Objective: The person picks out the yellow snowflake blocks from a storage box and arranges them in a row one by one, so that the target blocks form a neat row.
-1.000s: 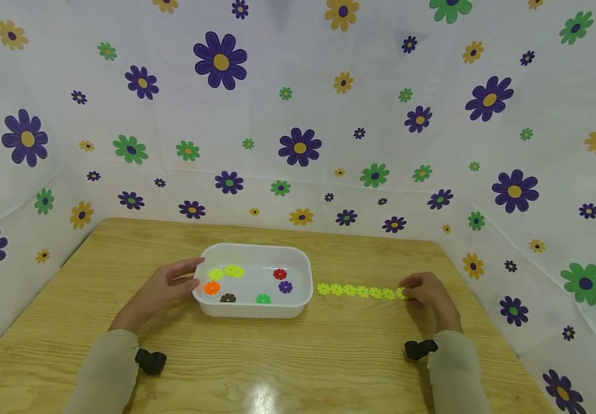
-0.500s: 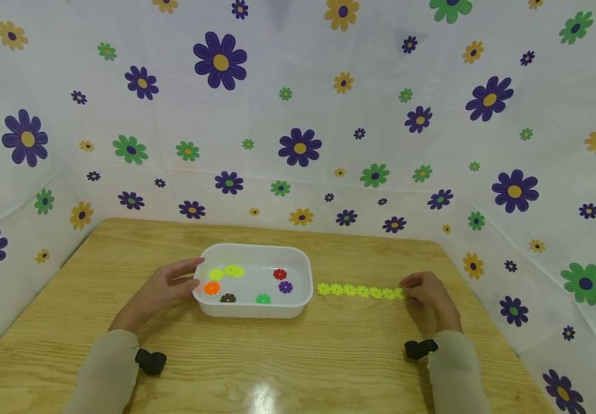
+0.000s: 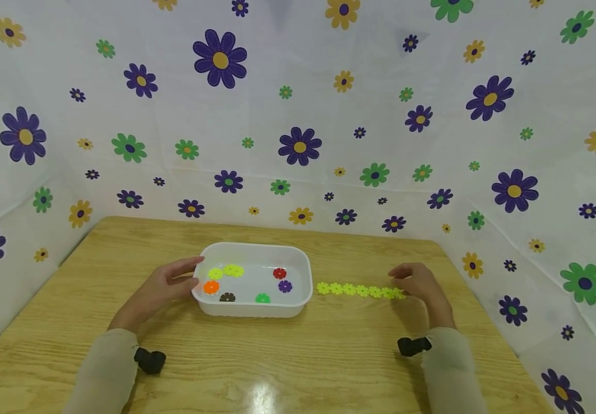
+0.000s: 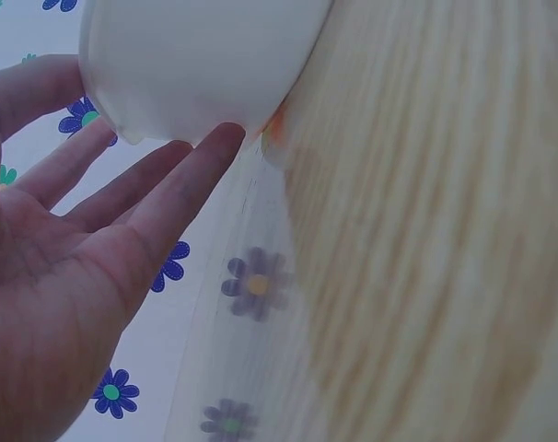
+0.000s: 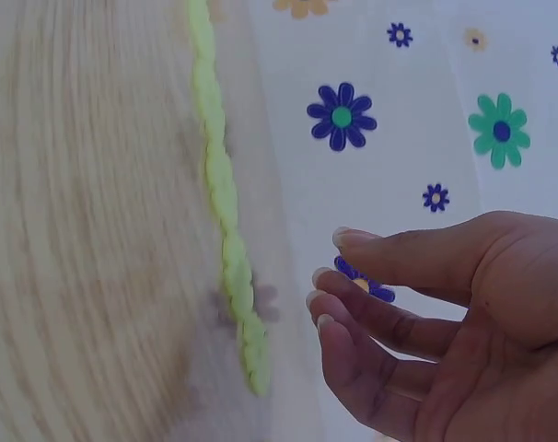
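My left hand (image 3: pixel 165 287) rests at the left end of a white plastic tray (image 3: pixel 256 310), fingers nearly straight. In the left wrist view the fingertips touch the outside of the tray's end wall. A straight row of yellow flower-shaped interlocking discs (image 3: pixel 362 291) lies on the table to the right of the tray. My right hand (image 3: pixel 424 284) hovers just above the right end of this row and overlaps its last disc. Seen from the right wrist, its fingers are loosely curved with nothing between them, apart from the yellow row (image 5: pixel 226 203).
Inside the tray lie several yellow discs (image 3: pixel 233 270), an orange disc (image 3: pixel 211 287), a brown one (image 3: pixel 227 297), a green one (image 3: pixel 262 298), a purple one (image 3: pixel 285 286) and a red one (image 3: pixel 279 273). Flower-print cloth (image 3: pixel 261 115) walls the wooden table (image 3: pixel 287 368) at the back and sides.
My right hand has let go of the end disc of the yellow row, lifted and moved slightly left. My left hand has stayed at the tray.
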The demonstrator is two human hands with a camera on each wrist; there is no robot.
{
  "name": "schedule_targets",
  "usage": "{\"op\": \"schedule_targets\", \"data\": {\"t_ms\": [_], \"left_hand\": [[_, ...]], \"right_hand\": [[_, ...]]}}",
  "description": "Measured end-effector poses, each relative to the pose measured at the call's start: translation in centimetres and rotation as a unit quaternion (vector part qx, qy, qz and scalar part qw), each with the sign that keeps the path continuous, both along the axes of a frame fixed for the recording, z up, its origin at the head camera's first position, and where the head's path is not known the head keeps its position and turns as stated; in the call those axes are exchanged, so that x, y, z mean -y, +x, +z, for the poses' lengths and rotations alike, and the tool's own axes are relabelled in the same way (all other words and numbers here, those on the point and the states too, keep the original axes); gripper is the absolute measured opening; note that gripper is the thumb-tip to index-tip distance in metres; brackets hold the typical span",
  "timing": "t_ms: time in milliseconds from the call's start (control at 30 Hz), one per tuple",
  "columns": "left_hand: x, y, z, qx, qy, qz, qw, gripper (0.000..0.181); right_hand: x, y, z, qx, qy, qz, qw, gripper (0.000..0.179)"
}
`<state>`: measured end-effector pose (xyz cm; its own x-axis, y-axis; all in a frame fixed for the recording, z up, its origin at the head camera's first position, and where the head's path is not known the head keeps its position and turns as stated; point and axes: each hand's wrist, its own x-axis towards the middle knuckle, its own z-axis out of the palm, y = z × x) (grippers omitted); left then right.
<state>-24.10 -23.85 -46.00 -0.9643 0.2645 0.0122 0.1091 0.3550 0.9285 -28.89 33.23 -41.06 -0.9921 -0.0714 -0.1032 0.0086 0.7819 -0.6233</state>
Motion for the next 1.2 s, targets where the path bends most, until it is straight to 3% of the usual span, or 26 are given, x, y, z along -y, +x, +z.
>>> {"op": "schedule_targets", "data": {"t_ms": [200,533,833,1200], "left_hand": [[0.1,0.1,0.2,-0.003,0.003,-0.005,1.0000,0.061],[0.1,0.1,0.4,0.005,0.005,-0.006,1.0000,0.061],[0.1,0.0,0.2,0.005,0.002,-0.003,1.0000,0.062],[0.1,0.0,0.1,-0.004,0.005,-0.004,1.0000,0.061]], "right_hand": [[2.2,-0.1,0.5,-0.026,-0.002,0.031,0.9992,0.027],[7.2,-0.3,2.4,-0.028,-0.022,0.058,0.9977,0.027],[13.9,-1.2,3.0,-0.029,-0.047,0.091,0.9943,0.019],[22.3,-2.3,2.9,-0.010,-0.033,0.140,0.9896,0.013]]}}
